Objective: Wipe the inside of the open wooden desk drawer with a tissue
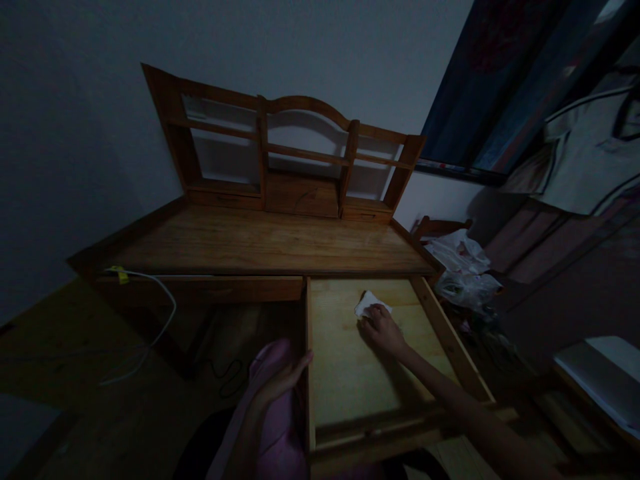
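Note:
A wooden drawer (350, 393) with a pale bottom is pulled out from the desk on the right side. Inside it, my right hand (384, 330) has its fingers closed on a crumpled white tissue (367, 302), pressed to the drawer's bottom. That could also be a thin cloth; the dim light leaves it uncertain. My left hand (287, 379) holds the drawer's left side wall, its fingertips at the top edge. Part of that hand's grip is hidden.
The wooden desk (280, 240) carries a shelf unit (305, 193) along its back. A white cable (167, 293) with a yellow tag hangs at the left. Plastic bags (463, 257) sit right of the desk. A white garment (585, 157) hangs by the window.

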{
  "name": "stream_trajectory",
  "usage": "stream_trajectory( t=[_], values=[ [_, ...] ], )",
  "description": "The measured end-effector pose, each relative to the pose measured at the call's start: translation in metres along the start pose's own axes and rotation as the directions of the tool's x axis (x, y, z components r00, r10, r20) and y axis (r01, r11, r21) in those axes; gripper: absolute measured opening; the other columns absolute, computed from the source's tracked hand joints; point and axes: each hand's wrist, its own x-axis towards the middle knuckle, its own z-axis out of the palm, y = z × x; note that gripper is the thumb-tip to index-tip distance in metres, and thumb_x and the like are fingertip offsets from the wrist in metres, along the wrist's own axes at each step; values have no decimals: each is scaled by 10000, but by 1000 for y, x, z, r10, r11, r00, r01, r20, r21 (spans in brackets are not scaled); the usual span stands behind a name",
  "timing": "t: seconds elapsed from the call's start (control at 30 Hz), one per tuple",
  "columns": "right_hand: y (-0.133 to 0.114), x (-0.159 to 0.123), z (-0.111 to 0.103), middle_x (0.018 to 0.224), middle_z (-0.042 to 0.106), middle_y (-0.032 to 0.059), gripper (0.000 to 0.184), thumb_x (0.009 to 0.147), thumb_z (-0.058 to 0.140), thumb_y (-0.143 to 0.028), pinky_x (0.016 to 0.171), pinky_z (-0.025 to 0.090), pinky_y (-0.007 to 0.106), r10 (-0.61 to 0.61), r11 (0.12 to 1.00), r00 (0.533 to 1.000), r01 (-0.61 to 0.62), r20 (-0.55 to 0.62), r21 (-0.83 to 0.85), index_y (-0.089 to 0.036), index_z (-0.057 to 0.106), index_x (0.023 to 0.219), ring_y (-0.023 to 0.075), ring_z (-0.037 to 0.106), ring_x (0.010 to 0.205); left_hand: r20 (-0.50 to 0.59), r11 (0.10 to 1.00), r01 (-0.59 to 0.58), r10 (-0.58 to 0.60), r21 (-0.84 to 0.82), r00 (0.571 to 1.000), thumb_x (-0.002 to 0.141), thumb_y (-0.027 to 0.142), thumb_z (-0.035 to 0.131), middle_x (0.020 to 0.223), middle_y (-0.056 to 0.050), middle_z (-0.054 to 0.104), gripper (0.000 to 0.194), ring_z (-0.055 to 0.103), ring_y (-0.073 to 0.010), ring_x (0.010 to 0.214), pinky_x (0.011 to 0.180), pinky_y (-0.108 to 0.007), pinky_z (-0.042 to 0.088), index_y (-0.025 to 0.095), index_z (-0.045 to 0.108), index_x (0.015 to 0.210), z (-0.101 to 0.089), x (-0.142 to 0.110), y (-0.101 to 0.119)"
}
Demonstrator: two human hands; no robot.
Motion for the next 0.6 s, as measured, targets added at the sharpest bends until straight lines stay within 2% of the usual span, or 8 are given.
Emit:
stream_trajectory(
  t=[0.1, 0.3, 0.47, 0.6],
  values=[
    [1, -2, 0, 1420, 495, 167, 448, 1046, 413, -483, 1069, 485, 466, 18, 1000, 1000, -18, 2, -6, -174, 604, 1308, 294, 578, 1209, 47, 997, 1, 3, -80, 999, 823, 874, 414, 1610, -64, 407, 912, 308, -231, 1537, 1290, -304, 161, 167, 611, 1364, 0, 5, -8],
    [22, 0, -1, 1457, 464, 150, 393, 1039, 380, -268, 1115, 459, 439, -26, 1000, 999, 26, 41, 1, -206, 621, 1344, 254, 557, 1269, 24, 997, -19, 21, -71, 1000, 888, 776, 421, 1599, -10, 432, 743, 266, -216, 1552, 1295, -299, 145, 217, 644, 1325, -1, 8, -16],
    [33, 3, 2, 1416, 488, 148, 354, 1021, 469, -304, 1054, 507, 405, -30, 1000, 999, 30, 13, 5, -207, 619, 1326, 243, 603, 1195, 38, 998, -15, 18, -68, 999, 885, 766, 408, 1577, -29, 465, 752, 305, -237, 1539, 1294, -350, 176, 205, 635, 1332, -1, 9, -19],
    [31, 5, 3, 1427, 484, 162, 326, 1029, 471, -323, 1021, 524, 403, -18, 1000, 1000, 18, 12, -18, -183, 610, 1289, 251, 610, 1173, 16, 999, -3, 4, -48, 1000, 952, 698, 386, 1585, -41, 452, 698, 328, -218, 1527, 1283, -314, 161, 182, 622, 1358, -2, 12, -23]
  ],
)
